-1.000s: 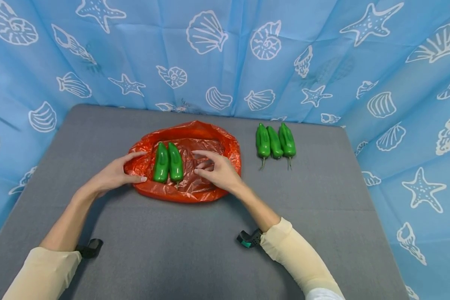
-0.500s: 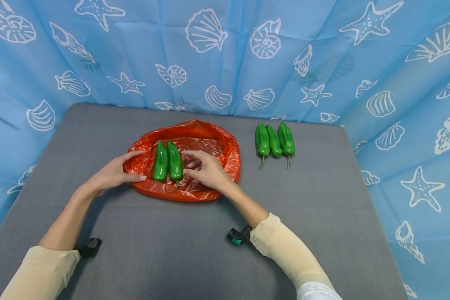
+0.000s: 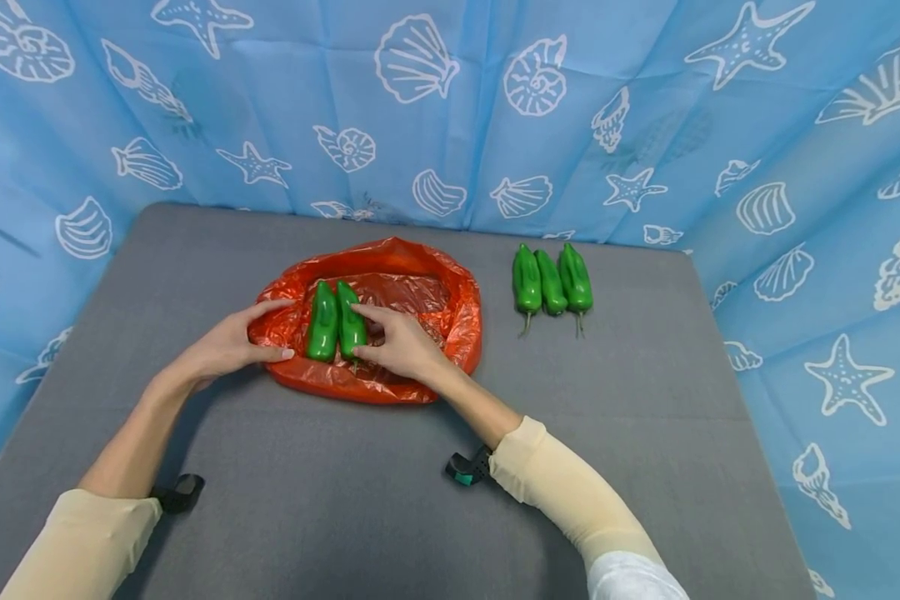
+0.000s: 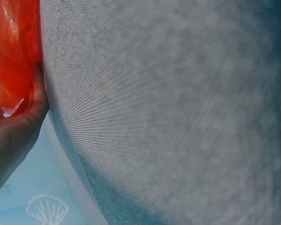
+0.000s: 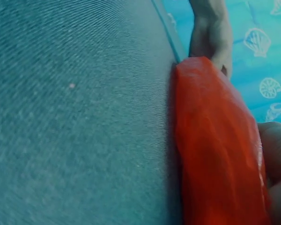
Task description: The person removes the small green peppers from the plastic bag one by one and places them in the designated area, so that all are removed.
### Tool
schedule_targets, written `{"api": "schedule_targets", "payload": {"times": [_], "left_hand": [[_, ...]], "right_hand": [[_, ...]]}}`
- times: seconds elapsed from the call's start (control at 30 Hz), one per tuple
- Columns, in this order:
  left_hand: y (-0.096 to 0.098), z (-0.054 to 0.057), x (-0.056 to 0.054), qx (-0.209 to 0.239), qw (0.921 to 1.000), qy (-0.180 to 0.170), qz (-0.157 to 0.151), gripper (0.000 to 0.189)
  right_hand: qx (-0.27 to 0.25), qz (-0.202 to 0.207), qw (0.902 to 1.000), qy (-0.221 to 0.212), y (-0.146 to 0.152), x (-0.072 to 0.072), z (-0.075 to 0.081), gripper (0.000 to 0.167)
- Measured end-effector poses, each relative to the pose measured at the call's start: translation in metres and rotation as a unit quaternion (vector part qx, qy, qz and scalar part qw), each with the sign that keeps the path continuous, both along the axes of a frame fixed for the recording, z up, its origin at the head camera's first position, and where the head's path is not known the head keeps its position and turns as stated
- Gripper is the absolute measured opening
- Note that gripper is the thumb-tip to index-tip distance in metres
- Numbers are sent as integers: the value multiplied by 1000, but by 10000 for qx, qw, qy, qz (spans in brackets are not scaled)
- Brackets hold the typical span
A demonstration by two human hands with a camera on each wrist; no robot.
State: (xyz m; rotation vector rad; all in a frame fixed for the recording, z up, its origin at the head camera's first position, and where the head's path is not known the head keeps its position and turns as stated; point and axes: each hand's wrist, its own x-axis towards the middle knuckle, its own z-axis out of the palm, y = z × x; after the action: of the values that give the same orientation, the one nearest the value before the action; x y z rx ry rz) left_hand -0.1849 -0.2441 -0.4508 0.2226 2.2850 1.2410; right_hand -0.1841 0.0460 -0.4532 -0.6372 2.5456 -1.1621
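Note:
A red plastic bag (image 3: pixel 465 342) lies spread open on the grey table, its edges rolled outward into a rim. Inside, toward its left end, two glossy green peppers lie side by side, the left pepper (image 3: pixel 322 321) and the right pepper (image 3: pixel 351 325). My left hand (image 3: pixel 228 340) grips the bag's left side, thumb at the front rim and fingers further back. My right hand (image 3: pixel 401 340) reaches in from the right, its parted index fingertip and thumb tip at the right pepper's near side. In the right wrist view, the bag wall hides the right hand's fingers.
To the right, a row of three more green peppers (image 3: pixel 552 283) lies near the table's back edge. A blue curtain (image 3: pixel 450 108) with white shell prints hangs behind and beside the grey table (image 3: pixel 330 492). Black wrist cameras stick out from both forearms.
My right hand has moved left across the bag, from the bare right part of its inside to the right pepper. The left hand and the peppers stay put.

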Motion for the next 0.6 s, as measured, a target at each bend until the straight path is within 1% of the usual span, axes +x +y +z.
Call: {"api": "schedule_targets", "payload": {"times": [0.27,0.47,0.6], "left_hand": [[1,-1,1,-95,9999,54,21,90],[2,1,2,-66,10000,48,4,89],[1,1,1,-85,10000,20,-17,89]], "right_hand": [[619,193,9976,260,-6,0,-5,77],[761,273,9949,610,-9,1,-9,81],[716,251,9951,641,-8,0,-12,79]]}}
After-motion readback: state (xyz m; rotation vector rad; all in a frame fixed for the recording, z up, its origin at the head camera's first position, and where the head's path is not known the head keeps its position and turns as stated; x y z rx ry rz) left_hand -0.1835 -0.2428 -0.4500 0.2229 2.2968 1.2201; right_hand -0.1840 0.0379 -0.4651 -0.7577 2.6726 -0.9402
